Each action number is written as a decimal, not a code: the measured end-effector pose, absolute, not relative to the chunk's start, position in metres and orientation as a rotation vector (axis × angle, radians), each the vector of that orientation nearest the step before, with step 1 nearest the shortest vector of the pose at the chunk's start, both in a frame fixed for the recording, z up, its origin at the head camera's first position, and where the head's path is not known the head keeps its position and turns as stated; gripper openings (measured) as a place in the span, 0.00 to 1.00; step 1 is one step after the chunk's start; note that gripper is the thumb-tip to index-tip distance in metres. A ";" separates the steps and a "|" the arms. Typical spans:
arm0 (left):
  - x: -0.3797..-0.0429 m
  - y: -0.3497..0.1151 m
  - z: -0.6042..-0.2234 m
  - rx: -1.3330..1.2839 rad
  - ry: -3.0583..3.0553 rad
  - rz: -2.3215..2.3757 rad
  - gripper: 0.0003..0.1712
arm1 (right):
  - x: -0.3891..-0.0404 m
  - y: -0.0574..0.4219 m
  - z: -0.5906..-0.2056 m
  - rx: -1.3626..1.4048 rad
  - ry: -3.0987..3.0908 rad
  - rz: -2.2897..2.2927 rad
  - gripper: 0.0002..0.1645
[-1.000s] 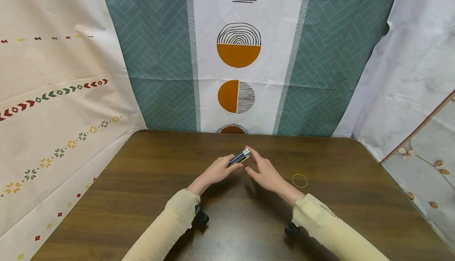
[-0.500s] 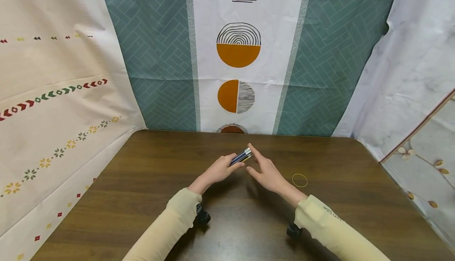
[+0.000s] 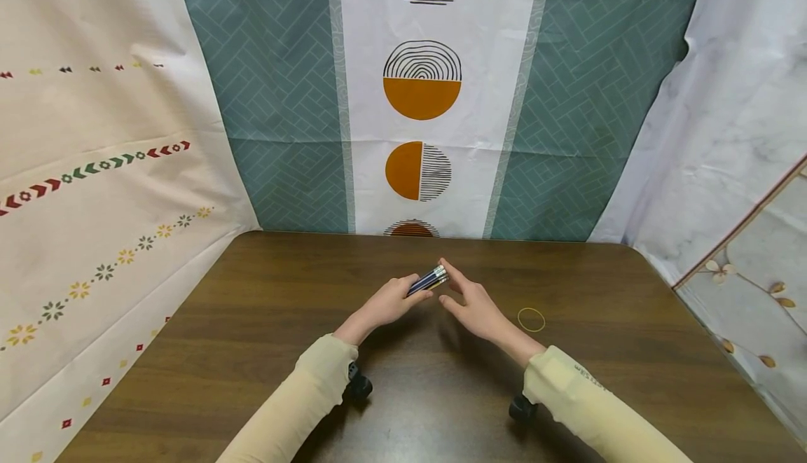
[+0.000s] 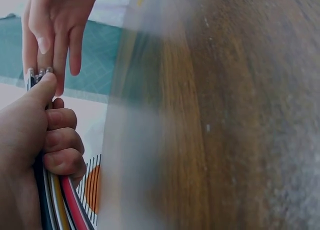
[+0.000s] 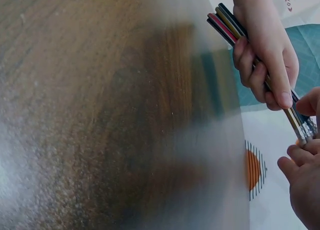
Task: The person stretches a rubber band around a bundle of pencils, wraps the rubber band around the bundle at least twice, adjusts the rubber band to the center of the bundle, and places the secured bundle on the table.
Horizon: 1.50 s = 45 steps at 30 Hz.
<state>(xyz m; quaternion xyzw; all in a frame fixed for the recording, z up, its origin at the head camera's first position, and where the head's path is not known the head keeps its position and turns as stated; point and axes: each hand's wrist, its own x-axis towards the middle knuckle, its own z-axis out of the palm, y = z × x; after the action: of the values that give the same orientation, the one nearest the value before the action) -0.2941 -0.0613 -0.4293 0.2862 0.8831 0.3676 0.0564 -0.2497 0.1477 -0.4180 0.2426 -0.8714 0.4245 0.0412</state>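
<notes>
My left hand [image 3: 387, 300] grips a bundle of several pencils [image 3: 429, 279], its fingers curled round them and the thumb along the top. Navy, yellow, red and black barrels show below the fist in the left wrist view, and silvery ends stick out past the thumb. My right hand [image 3: 476, 309] faces these ends with its fingers stretched out, fingertips right at them. In the right wrist view the right hand [image 5: 307, 185] is partly cut off by the frame edge, beside the silvery ends of the pencils [image 5: 295, 122].
A thin yellow rubber band [image 3: 532, 320] lies on the brown wooden table [image 3: 284, 295], right of the right forearm. Behind the table hangs a patterned teal and white cloth [image 3: 422, 113]. More cloth hangs at both sides.
Both hands and the pencils have shifted very slightly to the right since a second ago. The left hand has kept its grip, and the rubber band lies where it was.
</notes>
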 end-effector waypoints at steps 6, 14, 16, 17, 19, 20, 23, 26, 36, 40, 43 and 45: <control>-0.295 -0.057 -0.428 0.894 2.713 1.090 0.17 | -0.252 0.149 -0.418 0.700 -2.590 1.351 0.42; -0.295 -0.055 -0.426 0.888 2.720 1.067 0.17 | -0.251 0.148 -0.422 0.692 -2.582 1.336 0.44; -0.295 -0.055 -0.426 0.899 2.719 1.061 0.17 | -0.251 0.148 -0.422 0.691 -2.598 1.326 0.44; -0.296 -0.055 -0.426 0.900 2.720 1.053 0.17 | -0.251 0.148 -0.422 0.693 -2.608 1.320 0.44; -0.296 -0.056 -0.427 0.900 2.724 1.031 0.18 | -0.250 0.148 -0.422 0.698 -2.627 1.314 0.44; -0.296 -0.056 -0.428 0.896 2.724 1.024 0.18 | -0.250 0.148 -0.422 0.701 -2.633 1.312 0.44; -0.296 -0.056 -0.429 0.882 2.722 1.007 0.18 | -0.249 0.147 -0.423 0.714 -2.645 1.309 0.45; -0.296 -0.057 -0.430 0.886 2.713 1.020 0.17 | -0.249 0.148 -0.423 0.729 -2.654 1.313 0.45; -0.294 -0.058 -0.434 0.965 2.692 1.046 0.16 | -0.248 0.151 -0.423 0.734 -2.665 1.296 0.45; -0.295 -0.058 -0.433 0.978 2.696 1.049 0.16 | -0.248 0.151 -0.421 0.733 -2.658 1.290 0.45; -0.295 -0.058 -0.433 0.975 2.701 1.041 0.16 | -0.248 0.152 -0.420 0.738 -2.657 1.286 0.45; -0.295 -0.058 -0.433 0.973 2.704 1.033 0.15 | -0.248 0.151 -0.420 0.739 -2.656 1.283 0.46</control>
<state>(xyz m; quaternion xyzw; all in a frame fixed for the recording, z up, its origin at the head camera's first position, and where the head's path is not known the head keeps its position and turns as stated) -0.2948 -0.0579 -0.4326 0.3182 0.8846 0.3379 0.0440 -0.2483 0.1514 -0.4204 0.2428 -0.8723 0.4214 0.0503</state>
